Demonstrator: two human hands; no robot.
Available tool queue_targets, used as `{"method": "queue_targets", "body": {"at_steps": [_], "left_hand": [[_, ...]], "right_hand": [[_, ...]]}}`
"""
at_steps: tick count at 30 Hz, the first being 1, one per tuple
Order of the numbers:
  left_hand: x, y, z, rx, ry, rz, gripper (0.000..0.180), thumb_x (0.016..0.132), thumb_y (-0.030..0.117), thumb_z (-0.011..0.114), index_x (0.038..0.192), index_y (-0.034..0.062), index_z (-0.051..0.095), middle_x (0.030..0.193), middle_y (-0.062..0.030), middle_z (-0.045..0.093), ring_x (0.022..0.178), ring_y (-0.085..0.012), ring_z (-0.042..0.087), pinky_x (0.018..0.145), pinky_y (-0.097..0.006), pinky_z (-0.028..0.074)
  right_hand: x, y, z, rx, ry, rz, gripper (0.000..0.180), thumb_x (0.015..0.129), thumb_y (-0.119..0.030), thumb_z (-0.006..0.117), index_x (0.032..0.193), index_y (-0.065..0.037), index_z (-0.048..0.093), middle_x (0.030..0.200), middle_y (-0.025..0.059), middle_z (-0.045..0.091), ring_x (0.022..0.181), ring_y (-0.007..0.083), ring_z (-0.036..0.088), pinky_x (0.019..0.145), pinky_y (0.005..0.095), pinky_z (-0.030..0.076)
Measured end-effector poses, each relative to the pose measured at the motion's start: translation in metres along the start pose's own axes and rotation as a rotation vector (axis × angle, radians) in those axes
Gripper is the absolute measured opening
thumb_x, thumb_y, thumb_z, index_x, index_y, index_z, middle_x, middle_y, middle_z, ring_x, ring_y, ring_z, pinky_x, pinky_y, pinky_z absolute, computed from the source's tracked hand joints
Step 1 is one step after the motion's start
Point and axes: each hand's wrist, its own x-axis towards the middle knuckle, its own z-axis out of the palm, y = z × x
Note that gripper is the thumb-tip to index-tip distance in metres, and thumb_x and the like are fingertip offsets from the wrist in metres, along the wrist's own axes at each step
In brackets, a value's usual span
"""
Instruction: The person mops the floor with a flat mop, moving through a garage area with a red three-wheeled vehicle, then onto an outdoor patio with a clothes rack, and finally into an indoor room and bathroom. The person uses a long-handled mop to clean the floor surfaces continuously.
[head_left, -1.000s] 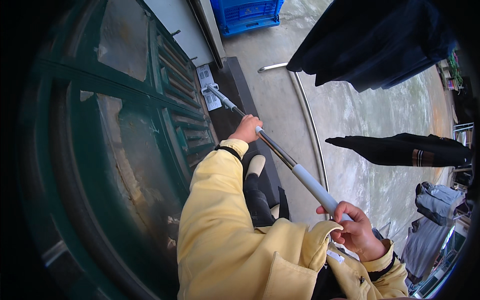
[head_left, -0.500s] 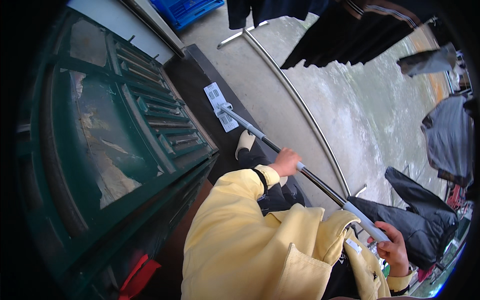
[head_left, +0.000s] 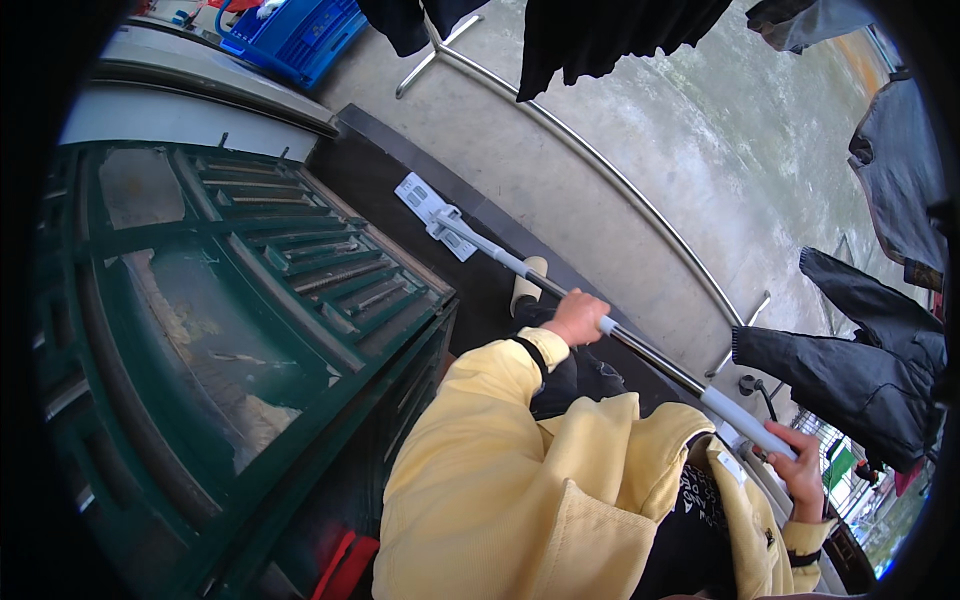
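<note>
Both my hands hold a flat mop. Its grey-and-silver pole (head_left: 655, 360) slants from the lower right toward the upper left. My left hand (head_left: 578, 318) is wrapped around the pole's middle, just beside a light grey collar. Nearer to me, my right hand (head_left: 798, 465) grips the pale grey handle end. The white rectangular mop head (head_left: 436, 217) rests on a dark floor strip (head_left: 375, 185); any pad underneath is hidden. A light-coloured shoe (head_left: 528, 283) of mine is close to the mop head.
A dark green panelled wooden door (head_left: 210, 330) with peeling patches fills the left. A metal clothes rack (head_left: 620, 190) with dark garments (head_left: 620, 40) curves across the concrete floor. More dark clothing (head_left: 860, 350) hangs at right. A blue plastic basket (head_left: 300, 40) stands at the far left.
The view has turned, so the door sits lower and more of the blue basket shows. Both hands keep their grip on the mop, and its head lies at a slightly different angle in view.
</note>
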Motion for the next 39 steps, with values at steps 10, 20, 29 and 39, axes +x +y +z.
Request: {"method": "queue_targets", "body": {"at_steps": [10,20,29,39], "left_hand": [[-0.003,-0.132,-0.142,0.189,-0.089,-0.167,0.009,0.068,0.021,0.070,0.072,0.0140,0.066,0.076,-0.0092,0.068,0.082,-0.0323,0.065,0.077,-0.044,0.046],[0.080,-0.041,-0.105,-0.131,0.110,0.029,0.009,0.063,0.015,0.070,0.066,0.0134,0.061,0.070,-0.0077,0.063,0.076,-0.0324,0.061,0.069,-0.044,0.043],[0.146,-0.104,-0.155,-0.059,0.081,-0.051,0.012,0.065,0.018,0.071,0.074,0.0135,0.065,0.077,-0.0116,0.067,0.079,-0.0359,0.064,0.071,-0.047,0.049],[0.150,-0.313,-0.308,0.198,0.253,-0.225,0.016,0.072,0.017,0.073,0.083,0.0088,0.065,0.084,-0.0167,0.066,0.085,-0.0406,0.062,0.073,-0.047,0.050]], "right_hand": [[0.093,-0.110,0.104,0.071,-0.084,-0.080,0.045,0.084,0.004,0.061,0.128,0.003,0.058,0.098,0.0081,0.071,0.093,0.0100,0.059,0.086,0.0251,0.046],[0.018,-0.141,0.016,-0.187,0.284,-0.060,0.047,0.081,-0.021,0.075,0.117,0.006,0.062,0.106,0.0151,0.068,0.094,0.0186,0.065,0.089,0.0315,0.048],[0.139,-0.178,-0.035,-0.198,0.188,-0.106,0.069,0.072,-0.051,0.079,0.109,0.006,0.068,0.097,0.0140,0.071,0.091,0.0187,0.066,0.084,0.0308,0.049],[0.322,-0.299,0.117,-0.157,0.017,-0.424,0.033,0.080,-0.005,0.068,0.113,-0.001,0.070,0.093,0.0105,0.071,0.084,0.0135,0.063,0.081,0.0282,0.049]]}}
